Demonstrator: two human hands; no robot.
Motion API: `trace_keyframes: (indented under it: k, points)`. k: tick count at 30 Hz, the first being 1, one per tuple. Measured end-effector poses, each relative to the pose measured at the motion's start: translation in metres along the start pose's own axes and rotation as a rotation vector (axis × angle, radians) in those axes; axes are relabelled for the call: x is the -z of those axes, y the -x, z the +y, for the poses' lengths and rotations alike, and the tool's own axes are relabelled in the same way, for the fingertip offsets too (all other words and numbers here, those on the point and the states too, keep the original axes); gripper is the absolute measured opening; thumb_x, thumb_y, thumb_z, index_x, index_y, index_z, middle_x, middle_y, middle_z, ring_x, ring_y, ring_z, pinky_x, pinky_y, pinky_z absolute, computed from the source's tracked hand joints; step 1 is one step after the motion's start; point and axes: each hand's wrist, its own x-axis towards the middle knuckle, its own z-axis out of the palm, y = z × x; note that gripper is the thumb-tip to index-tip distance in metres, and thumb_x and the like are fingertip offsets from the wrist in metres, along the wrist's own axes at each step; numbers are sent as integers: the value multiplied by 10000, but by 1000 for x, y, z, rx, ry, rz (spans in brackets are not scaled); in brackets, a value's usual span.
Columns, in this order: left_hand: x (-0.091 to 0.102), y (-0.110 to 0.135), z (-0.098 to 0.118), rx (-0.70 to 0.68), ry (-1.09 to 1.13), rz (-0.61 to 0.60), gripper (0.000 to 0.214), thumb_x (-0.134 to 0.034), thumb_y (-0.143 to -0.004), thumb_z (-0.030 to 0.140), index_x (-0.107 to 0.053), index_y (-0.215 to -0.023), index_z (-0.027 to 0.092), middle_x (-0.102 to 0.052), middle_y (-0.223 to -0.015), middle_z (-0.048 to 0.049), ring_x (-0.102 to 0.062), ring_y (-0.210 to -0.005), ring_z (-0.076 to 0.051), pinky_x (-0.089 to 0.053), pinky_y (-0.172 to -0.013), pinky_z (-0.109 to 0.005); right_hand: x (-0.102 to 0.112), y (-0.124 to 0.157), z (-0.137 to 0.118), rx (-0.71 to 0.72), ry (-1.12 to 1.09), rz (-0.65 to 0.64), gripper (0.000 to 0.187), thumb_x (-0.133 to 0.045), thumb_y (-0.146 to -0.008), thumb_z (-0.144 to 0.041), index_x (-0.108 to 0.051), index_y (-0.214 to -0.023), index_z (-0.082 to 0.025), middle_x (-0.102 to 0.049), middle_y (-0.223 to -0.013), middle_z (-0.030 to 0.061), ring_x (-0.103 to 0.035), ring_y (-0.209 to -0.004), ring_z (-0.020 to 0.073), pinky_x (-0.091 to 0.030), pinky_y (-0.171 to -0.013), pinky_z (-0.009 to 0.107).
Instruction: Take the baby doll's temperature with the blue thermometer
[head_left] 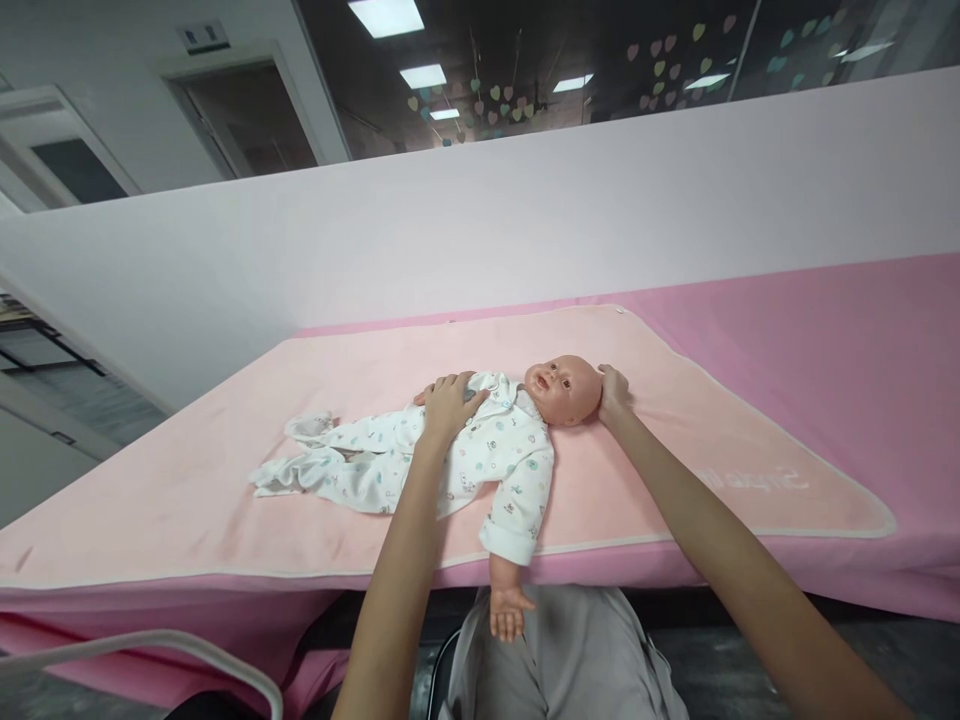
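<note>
A baby doll (566,388) lies on its back on a peach mat (225,420), head to the right and feet to the left. It wears a white printed sleepsuit (495,455). My left hand (450,400) is closed over the doll's far sleeve at its side, thumb toward the chest; a small grey patch between thumb and fingers is unclear. At the crown of the head, my right hand (613,390) cups the doll, its fingers partly hidden behind it. The doll's near arm (506,590) hangs past the front edge of the mat, over my lap.
Under the mat spreads a pink cover (862,370) on the table. A white partition (480,230) rises behind, with dark glass (555,60) above it. Grey trousers (562,650) show below the front edge, and a pale curved bar (187,645) stands at lower left.
</note>
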Motion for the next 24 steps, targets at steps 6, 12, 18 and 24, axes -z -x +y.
trace_keyframes:
  k: [6,12,18,24]
  points:
    - [1,0,1,13,-1,-18,447,-423,-821,525,-515,-1171,263,-609,-1120,-70,-502,-1073,-251,-330,-905,-387,-4,16,-14,661,335,168,303,-440,-789,-383,-545,-1004,-197,-620,-1038,70,-578,-990,206,-449,-902,402]
    - [2,0,2,13,1,-21,458,-424,-818,531,-513,-1178,261,-608,-1120,-72,-498,-1076,-256,-334,-899,-390,-11,45,-18,1324,745,-308,327,-473,-805,-293,-583,-1097,-195,-600,-1171,82,-513,-1144,231,-391,-1002,414]
    - [0,0,0,-7,17,5,452,-419,-818,533,-520,-1164,260,-616,-1100,-68,-504,-1062,-258,-339,-889,-397,-14,42,-15,1252,779,-206,308,-382,-871,-277,-613,-1066,-218,-623,-1137,55,-525,-1132,214,-411,-990,420]
    - [0,0,0,-7,13,3,450,-418,-819,530,-519,-1166,262,-616,-1094,-67,-504,-1061,-258,-340,-886,-396,-15,40,-11,1146,751,-160,310,-404,-873,-336,-614,-1070,-221,-608,-1161,60,-526,-1126,213,-415,-989,418]
